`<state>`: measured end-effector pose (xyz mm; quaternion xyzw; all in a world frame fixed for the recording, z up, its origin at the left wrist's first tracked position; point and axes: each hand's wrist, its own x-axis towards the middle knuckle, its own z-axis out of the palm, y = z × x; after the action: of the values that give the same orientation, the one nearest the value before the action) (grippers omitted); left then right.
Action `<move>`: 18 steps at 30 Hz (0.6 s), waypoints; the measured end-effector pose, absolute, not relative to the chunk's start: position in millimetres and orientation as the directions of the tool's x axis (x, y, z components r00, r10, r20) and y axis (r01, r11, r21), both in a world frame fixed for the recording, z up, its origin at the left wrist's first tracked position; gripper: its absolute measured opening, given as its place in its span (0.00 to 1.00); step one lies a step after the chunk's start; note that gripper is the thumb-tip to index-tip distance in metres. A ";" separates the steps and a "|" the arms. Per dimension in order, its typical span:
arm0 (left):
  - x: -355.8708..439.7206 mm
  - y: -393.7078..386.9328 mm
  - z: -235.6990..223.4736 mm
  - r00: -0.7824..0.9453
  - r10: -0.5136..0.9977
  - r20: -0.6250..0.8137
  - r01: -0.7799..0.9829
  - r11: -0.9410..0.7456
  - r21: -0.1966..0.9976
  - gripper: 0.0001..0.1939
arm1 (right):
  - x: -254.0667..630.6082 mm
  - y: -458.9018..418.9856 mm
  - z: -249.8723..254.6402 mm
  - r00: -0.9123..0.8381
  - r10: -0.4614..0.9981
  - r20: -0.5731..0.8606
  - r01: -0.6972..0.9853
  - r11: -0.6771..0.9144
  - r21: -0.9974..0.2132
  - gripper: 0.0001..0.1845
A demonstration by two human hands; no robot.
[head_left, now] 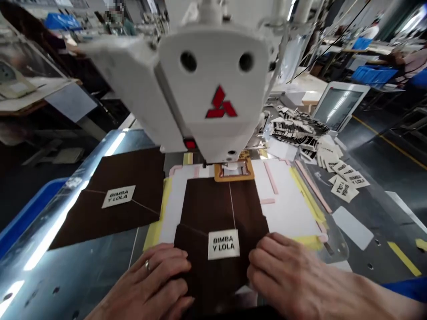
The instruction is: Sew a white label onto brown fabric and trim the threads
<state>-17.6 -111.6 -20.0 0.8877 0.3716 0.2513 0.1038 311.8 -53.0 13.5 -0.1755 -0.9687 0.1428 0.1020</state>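
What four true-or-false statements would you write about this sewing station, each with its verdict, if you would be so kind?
1. The left hand wears a metal ring. True.
2. The white sewing machine head bears a blue logo. False: the logo is red.
3. A cream rectangular label reading BIMBA Y LOLA lies on a dark brown fabric panel, between the left hand and the right hand. True.
4. A second dark brown fabric panel lies to the right of the first. False: it lies to the left of the first.
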 end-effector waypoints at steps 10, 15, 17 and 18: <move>-32.7 -131.3 -31.5 0.289 0.875 0.388 0.836 -0.429 0.344 0.16 | 272.3 -33.0 4.1 -0.779 0.563 0.275 0.436 0.802 -0.407 0.08; -40.0 -116.0 -23.6 0.129 0.966 0.226 0.952 -0.184 0.245 0.28 | 245.0 -27.1 -2.6 -0.743 0.630 0.227 0.528 0.760 -0.380 0.11; -37.3 -110.2 -18.7 0.104 0.972 0.209 0.959 -0.153 0.237 0.27 | 239.4 -26.4 -4.3 -0.747 0.640 0.180 0.556 0.750 -0.358 0.09; -35.4 -107.1 -16.5 0.098 0.976 0.196 0.958 -0.146 0.248 0.24 | 237.5 -25.9 -4.5 -0.751 0.641 0.155 0.563 0.746 -0.357 0.07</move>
<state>-35.4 -107.1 -16.5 0.7405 0.6528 0.1574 0.0284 237.5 -25.9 -4.5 -0.3256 -0.9244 0.1456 0.1351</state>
